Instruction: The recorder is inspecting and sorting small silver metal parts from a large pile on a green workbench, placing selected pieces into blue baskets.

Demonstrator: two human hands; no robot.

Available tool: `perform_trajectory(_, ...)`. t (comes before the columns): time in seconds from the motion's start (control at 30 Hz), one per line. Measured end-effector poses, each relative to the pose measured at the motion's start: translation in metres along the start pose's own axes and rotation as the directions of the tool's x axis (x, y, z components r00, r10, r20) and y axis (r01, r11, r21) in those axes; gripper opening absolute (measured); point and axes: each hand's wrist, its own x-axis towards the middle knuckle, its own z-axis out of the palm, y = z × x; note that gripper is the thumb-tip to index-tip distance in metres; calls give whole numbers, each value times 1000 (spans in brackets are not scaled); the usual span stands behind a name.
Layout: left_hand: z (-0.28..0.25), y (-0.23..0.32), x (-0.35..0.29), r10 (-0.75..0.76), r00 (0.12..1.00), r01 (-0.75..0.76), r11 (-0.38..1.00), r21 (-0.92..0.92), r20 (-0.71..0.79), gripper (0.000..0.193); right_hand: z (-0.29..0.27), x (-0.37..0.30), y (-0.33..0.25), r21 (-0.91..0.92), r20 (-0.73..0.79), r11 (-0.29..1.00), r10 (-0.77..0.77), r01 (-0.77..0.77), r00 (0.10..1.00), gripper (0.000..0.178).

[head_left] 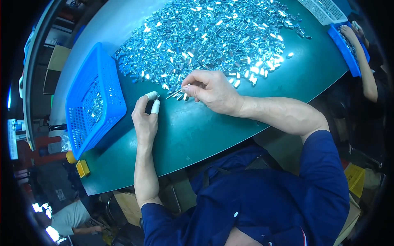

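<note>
My left hand (145, 119) has white covers on its thumb and forefinger. A small shiny metal piece (157, 97) shows at those two fingertips, and its exact shape is too small to tell. My right hand (213, 92) pinches a thin, dark rod-like tool (173, 94) between thumb and fingers. The rod's tip points left, toward my left fingertips, a short gap apart. Just beyond both hands spreads a large heap of small silvery metal parts (213, 41) on the green tabletop (184, 139).
A blue perforated basket (111, 92) with some metal parts stands left of my left hand. A small yellow box (82, 168) sits at the table's left corner. At the far right a co-worker's arm (365, 65) reaches into a blue tray (347, 53), near a white basket (324, 11).
</note>
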Motion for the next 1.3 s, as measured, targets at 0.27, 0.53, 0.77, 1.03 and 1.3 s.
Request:
perform_trajectory(0.27, 0, 27, -9, 131, 990, -124, 985, -122, 55, 25, 1, 0, 1, -32, -41, 999, -30, 28, 999, 14)
perform_trajectory(0.53, 10, 27, -2, 117, 991, -102, 974, -202, 63, 26, -5, 1, 12, -116, -28, 988, -106, 102, 994, 16)
perform_trajectory(0.77, 3, 32, -3, 326, 945, -320, 935, -151, 19, 30, -1, 6, 4, -201, 92, 979, -10, 28, 996, 22)
perform_trajectory(1.03, -1, 23, -14, 385, 923, -376, 906, -195, 9, 29, 2, 1, -1, -252, 100, 967, 78, -50, 992, 29)
perform_trajectory(1.3, -4, 31, -13, 366, 930, -342, 887, -311, 20, 27, 7, -2, 0, -187, 163, 967, 206, -175, 965, 42)
